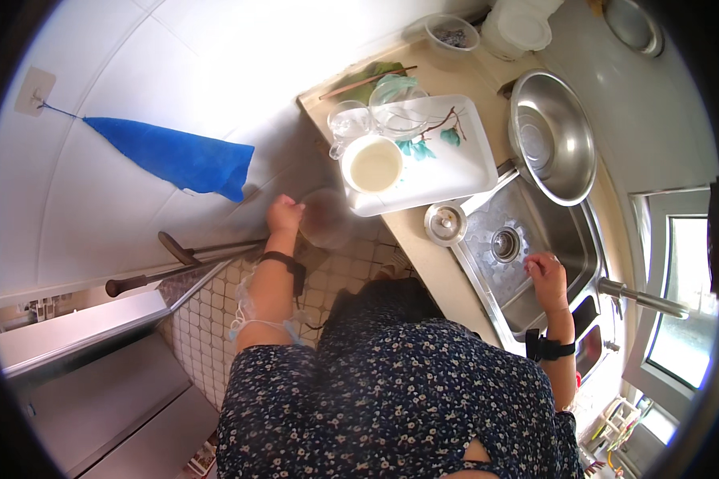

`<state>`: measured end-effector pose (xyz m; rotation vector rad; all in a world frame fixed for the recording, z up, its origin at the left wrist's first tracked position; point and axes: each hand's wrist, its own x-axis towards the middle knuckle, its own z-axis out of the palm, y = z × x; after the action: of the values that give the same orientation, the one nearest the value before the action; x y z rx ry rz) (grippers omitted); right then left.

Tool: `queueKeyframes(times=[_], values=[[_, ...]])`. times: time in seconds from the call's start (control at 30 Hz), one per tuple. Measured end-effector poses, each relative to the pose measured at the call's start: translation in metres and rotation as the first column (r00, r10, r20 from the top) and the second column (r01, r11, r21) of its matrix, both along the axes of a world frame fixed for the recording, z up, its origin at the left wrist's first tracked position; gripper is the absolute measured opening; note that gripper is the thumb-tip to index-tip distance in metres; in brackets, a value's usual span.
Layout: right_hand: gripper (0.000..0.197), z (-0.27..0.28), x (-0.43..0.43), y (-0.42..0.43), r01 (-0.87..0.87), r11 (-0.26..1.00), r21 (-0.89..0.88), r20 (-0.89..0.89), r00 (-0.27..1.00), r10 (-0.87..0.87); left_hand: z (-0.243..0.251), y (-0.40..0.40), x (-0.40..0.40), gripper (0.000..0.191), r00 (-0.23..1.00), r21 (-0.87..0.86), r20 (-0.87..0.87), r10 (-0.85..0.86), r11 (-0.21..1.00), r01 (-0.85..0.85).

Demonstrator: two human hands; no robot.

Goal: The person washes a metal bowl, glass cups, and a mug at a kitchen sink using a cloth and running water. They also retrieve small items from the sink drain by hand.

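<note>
My left hand (284,214) is curled into a loose fist near the tiled wall. Right beside its thumb is a blurred, see-through round thing (327,219); whether the fingers grip its edge is unclear. Over the stainless steel sink (503,293) hangs my right hand (546,281), its fingers curled in with nothing visible in them. The drain (505,244) lies just beyond it, with wet marks around. On the counter, a white tray with a flower print (455,167) carries a cream-coloured cup or bowl (374,164), a glass mug (349,122) and a clear round container (399,110).
A steel basin (552,138) leans at the sink's far end. Near it lies a round sink strainer (446,224). The faucet (641,297) juts in at right. A blue cloth (174,154) hangs on the wall, above brown-handled sticks (180,248). A plastic bowl (452,35) stands behind.
</note>
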<state>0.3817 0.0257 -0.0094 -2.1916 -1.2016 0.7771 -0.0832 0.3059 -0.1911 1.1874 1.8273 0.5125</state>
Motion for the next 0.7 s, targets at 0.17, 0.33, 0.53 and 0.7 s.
queueKeyframes(times=[0.17, 0.33, 0.53, 0.7], values=[[0.011, 0.010, 0.006, -0.001, 0.038, 0.999, -0.027, 0.045, 0.998, -0.037, -0.035, -0.008, -0.020, 0.013, 0.647, 0.162, -0.598, -0.474, 0.719, 0.676], [0.012, 0.016, 0.005, -0.004, 0.069, 0.997, 0.039, -0.085, 0.994, -0.065, -0.037, 0.005, -0.008, 0.017, 0.881, -0.031, -0.327, -0.342, 0.936, 0.352], [0.027, 0.006, 0.022, 0.019, 0.426, 0.904, 0.017, -0.702, 0.649, -0.292, -0.059, 0.007, -0.023, 0.072, 0.908, -0.202, -0.164, -0.387, 0.914, 0.353], [0.043, 0.003, 0.053, 0.048, 0.589, 0.792, -0.162, -0.903, 0.235, -0.360, 0.045, -0.009, -0.001, 0.080, 0.955, -0.211, 0.071, -0.289, 0.931, 0.298]])
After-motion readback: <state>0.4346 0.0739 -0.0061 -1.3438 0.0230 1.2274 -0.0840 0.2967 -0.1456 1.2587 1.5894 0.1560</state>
